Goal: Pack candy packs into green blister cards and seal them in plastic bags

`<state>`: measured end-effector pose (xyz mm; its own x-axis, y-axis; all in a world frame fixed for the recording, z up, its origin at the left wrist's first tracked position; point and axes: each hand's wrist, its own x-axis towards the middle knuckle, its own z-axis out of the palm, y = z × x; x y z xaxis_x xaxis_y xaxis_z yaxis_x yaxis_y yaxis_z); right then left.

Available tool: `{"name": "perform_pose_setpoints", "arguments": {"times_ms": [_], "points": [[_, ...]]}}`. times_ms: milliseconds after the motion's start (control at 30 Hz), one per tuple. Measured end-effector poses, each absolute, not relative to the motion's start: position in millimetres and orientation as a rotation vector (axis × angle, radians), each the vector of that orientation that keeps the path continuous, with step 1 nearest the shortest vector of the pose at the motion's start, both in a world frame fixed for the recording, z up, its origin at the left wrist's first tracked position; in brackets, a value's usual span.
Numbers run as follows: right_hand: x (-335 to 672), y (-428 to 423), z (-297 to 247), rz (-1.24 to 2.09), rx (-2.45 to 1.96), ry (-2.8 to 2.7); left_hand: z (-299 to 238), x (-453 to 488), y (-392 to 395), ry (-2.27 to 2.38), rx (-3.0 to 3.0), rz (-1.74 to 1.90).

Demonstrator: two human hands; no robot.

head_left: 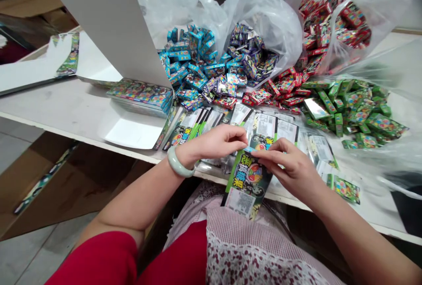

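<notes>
My left hand [214, 142], with a pale green bangle [180, 162] on its wrist, and my right hand [290, 166] meet over a green printed card [247, 179]. Both pinch its upper edge between fingertips and thumbs. More printed cards with clear backing [211, 122] lie overlapped just beyond my hands. Behind them are heaped small boxes: blue [187, 61], purple [247, 52], red [332, 26] and green [356, 111]. A neat row of multicoloured boxes [140, 96] lies left of my left hand. Some cards lie near my right hand.
The heaps lie on a white table [72, 113] and in clear plastic bags [260, 17]. A white board [99, 21] stands upright at the back left. An open cardboard box [62, 175] sits below the table's left edge, and my patterned apron [244, 250] lies below the front edge.
</notes>
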<state>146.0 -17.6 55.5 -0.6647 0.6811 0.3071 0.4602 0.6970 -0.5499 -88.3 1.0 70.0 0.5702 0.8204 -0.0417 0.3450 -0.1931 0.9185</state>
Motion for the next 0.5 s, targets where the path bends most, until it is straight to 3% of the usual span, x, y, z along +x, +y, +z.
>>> {"name": "perform_pose_setpoints", "arguments": {"times_ms": [267,500], "points": [[142,-18,56,0.624,-0.789,-2.431,66,-93,-4,0.932,1.599,0.628],[139,-17,51,0.558,-0.749,-2.446,70,-101,14,0.823,1.706,0.395]]}}
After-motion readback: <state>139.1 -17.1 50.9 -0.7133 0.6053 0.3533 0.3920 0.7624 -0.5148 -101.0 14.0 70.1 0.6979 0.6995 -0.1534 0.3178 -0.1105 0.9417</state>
